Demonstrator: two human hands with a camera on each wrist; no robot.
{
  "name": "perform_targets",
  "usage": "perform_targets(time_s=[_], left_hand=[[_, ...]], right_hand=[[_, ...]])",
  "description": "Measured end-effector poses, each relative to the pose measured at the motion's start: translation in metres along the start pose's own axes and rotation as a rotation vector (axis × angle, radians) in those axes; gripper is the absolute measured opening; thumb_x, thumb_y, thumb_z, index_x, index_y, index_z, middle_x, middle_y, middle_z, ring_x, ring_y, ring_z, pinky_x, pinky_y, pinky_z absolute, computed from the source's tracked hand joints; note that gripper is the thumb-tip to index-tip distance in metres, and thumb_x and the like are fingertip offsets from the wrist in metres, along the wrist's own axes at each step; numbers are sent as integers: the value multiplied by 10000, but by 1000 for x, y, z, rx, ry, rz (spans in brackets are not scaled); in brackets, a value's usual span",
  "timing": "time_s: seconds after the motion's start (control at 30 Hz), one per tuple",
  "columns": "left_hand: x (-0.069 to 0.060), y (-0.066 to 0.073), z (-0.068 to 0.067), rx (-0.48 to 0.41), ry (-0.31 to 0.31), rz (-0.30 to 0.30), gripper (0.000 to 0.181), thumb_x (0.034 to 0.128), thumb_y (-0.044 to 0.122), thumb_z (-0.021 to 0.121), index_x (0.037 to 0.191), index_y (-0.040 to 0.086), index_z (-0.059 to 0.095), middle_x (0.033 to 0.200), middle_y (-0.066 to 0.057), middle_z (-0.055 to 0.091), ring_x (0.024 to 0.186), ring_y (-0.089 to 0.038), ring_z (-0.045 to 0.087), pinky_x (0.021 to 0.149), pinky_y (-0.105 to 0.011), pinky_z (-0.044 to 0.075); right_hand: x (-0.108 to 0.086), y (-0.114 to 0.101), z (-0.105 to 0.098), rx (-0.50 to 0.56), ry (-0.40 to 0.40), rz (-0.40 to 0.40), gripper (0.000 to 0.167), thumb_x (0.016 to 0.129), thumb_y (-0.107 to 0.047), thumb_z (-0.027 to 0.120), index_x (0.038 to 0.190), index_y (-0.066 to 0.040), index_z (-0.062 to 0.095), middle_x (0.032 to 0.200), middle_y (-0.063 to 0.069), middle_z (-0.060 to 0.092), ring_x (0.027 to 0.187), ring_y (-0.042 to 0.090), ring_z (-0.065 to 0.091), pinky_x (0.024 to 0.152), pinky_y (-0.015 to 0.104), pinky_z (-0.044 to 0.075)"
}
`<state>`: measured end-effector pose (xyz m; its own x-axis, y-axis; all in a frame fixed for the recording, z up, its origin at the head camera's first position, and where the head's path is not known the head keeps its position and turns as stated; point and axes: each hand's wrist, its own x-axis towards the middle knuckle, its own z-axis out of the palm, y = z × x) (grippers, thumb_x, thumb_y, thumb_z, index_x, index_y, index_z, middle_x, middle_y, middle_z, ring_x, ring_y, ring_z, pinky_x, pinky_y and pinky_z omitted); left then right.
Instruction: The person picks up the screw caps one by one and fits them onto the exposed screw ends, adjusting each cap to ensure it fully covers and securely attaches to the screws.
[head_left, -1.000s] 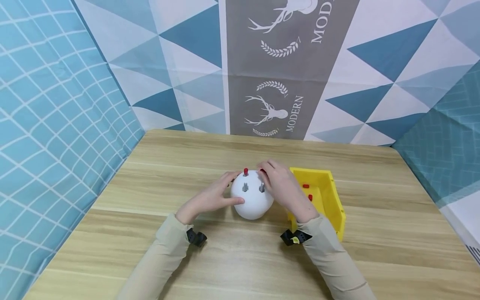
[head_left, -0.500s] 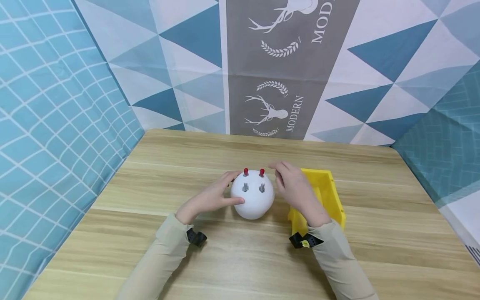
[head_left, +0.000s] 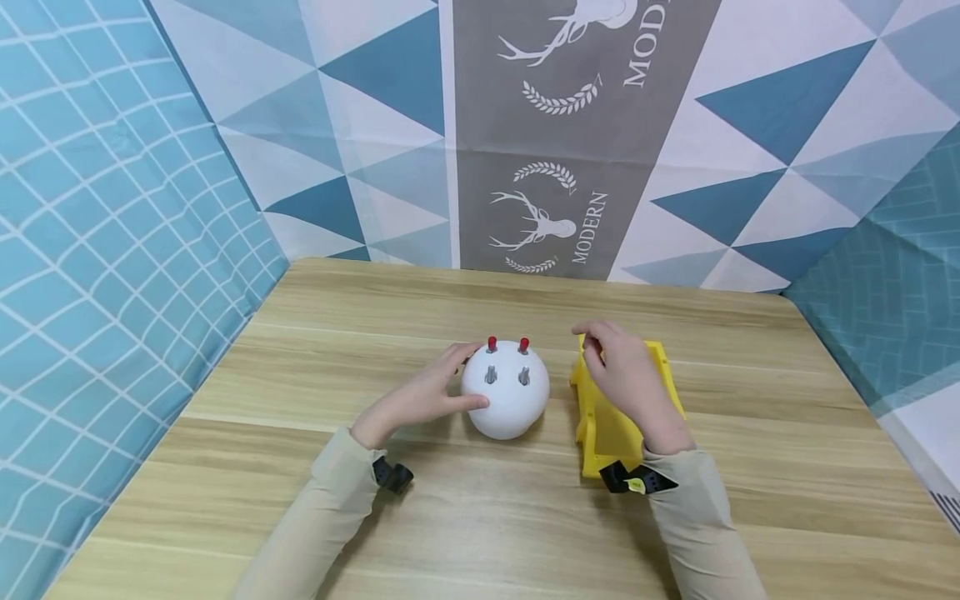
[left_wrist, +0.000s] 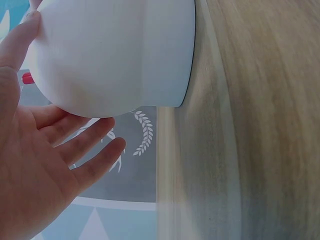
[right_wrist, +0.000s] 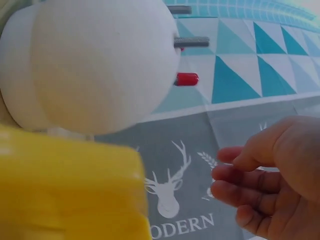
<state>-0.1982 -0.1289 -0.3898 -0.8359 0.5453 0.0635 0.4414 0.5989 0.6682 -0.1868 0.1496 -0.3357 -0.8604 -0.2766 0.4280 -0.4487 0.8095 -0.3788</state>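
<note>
A white ball-shaped body (head_left: 506,400) with a flat base stands on the table. Two metal pegs (head_left: 491,375) stick out bare, and behind them two more posts carry red caps (head_left: 524,344). My left hand (head_left: 423,387) holds the ball's left side, thumb at the front and fingers toward the back; in the left wrist view the lower fingers (left_wrist: 95,160) stand off its surface. My right hand (head_left: 626,371) hovers over the yellow bin (head_left: 600,454), its fingers loosely bent. Nothing shows between those fingers (right_wrist: 250,192) in the right wrist view.
The wooden table (head_left: 450,533) extends on both sides of the ball and bin. A patterned cloth wall (head_left: 390,125) rises behind its far edge. My right forearm and hand cover part of the bin, hiding its contents.
My right hand has let go of the right red cap and moved right, away from the ball to over the yellow bin. The left hand and ball have stayed put.
</note>
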Motion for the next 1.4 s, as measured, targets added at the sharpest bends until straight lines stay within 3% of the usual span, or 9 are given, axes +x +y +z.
perform_targets(time_s=[0.17,0.3,0.57,0.97,1.13,1.4], left_hand=[[1,0,0,4,-2,4,850,764,569,617,1440,223,235,1434,-23,314,1302,-215,334,1028,-468,328],[1,1,0,7,-4,2,869,760,578,615,1443,197,236,1435,-32,314,1301,-223,338,1025,-474,330],[0,2,-1,8,-7,-3,878,758,587,609,1445,190,232,1438,-35,310,1306,-225,330,1029,-476,325],[1,0,0,7,-5,-3,864,761,573,618,1445,220,227,1432,-33,316,1304,-220,332,1028,-477,326],[2,0,1,17,-6,-5,881,757,593,605,1448,200,226,1440,-35,309,1310,-226,325,1029,-480,323],[1,0,0,-1,-8,-11,888,762,569,619,1449,167,226,1439,-42,309,1301,-228,338,1031,-470,326]], right_hand=[[-2,7,-12,-23,-136,83,212,911,-86,466,1064,-37,603,813,76,572,466,115,449,474,245,397],[-2,14,-18,-50,-248,137,218,911,-105,495,1087,-18,590,821,79,579,511,121,483,529,258,428],[-3,24,-26,-77,-297,194,209,896,-91,531,1073,4,589,894,124,611,677,193,518,620,305,489],[-8,36,-25,-140,-324,216,130,881,-75,563,967,4,619,881,139,626,697,222,512,675,363,498],[-9,43,-16,-182,-407,205,159,879,-55,533,966,2,654,908,130,656,676,197,513,634,320,465],[-10,44,-7,-146,-601,306,230,873,-20,507,1068,7,626,959,137,653,792,220,546,728,377,475]])
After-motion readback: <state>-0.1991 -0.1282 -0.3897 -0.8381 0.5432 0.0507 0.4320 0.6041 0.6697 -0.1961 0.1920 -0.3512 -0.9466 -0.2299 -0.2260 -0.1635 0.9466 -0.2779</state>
